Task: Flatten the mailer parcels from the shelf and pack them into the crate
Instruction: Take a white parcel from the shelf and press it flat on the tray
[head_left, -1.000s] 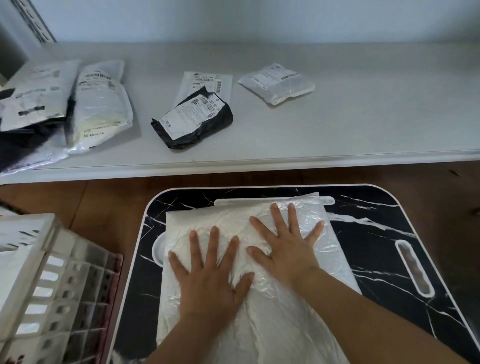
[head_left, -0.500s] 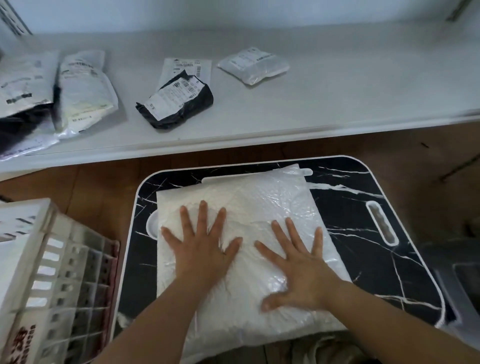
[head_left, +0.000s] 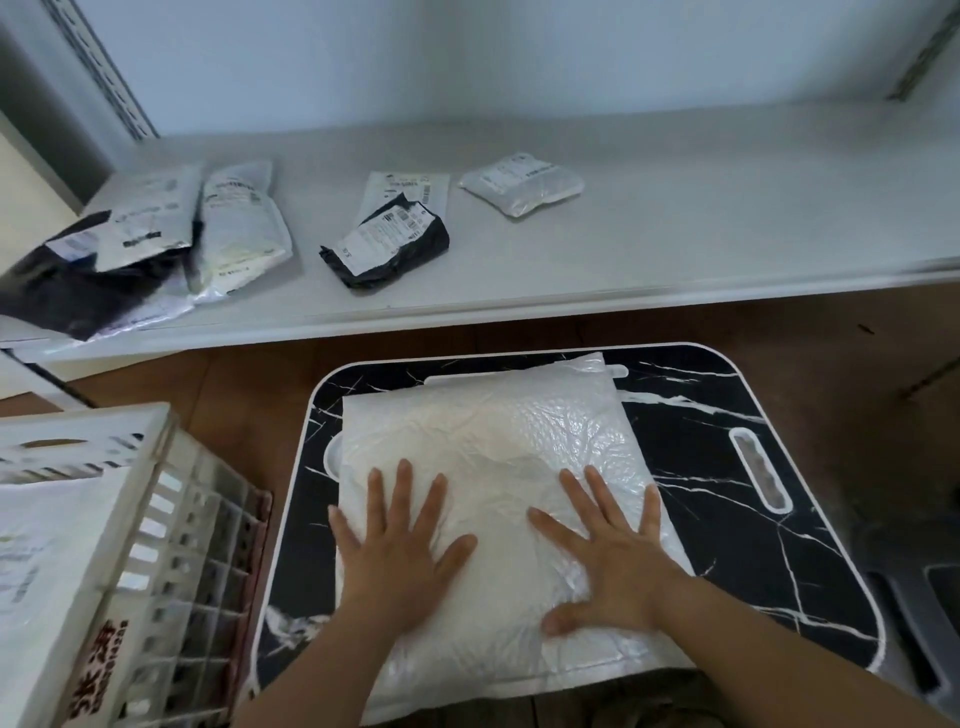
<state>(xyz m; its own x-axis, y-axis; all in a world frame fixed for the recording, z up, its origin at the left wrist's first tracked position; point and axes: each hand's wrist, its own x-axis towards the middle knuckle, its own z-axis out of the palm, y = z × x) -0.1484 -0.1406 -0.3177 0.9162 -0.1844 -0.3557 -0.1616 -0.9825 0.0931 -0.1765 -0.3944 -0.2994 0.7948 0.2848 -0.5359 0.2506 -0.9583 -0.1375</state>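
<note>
A large white plastic mailer parcel (head_left: 498, 452) lies flat on a small black marble-pattern table (head_left: 727, 405). My left hand (head_left: 400, 545) presses its near left part with fingers spread straight. My right hand (head_left: 608, 551) presses its near right part, palm down, fingers spread. A white slatted crate (head_left: 156, 545) stands at the left with a white parcel (head_left: 31, 561) lying in it. On the grey shelf (head_left: 675, 244) behind lie a black mailer (head_left: 389, 244) with a white label, a small clear one (head_left: 522, 184), a flat white one (head_left: 402, 189) and a pile (head_left: 150, 244) at the left.
A brown wooden floor (head_left: 218, 395) shows between shelf and table. A dark grey object (head_left: 930, 623) stands at the right, beside the table. A perforated shelf upright (head_left: 98, 67) rises at the back left.
Both hands slid toward me over the parcel and moved apart, the right one more. The view pulled back and shows more of the shelf.
</note>
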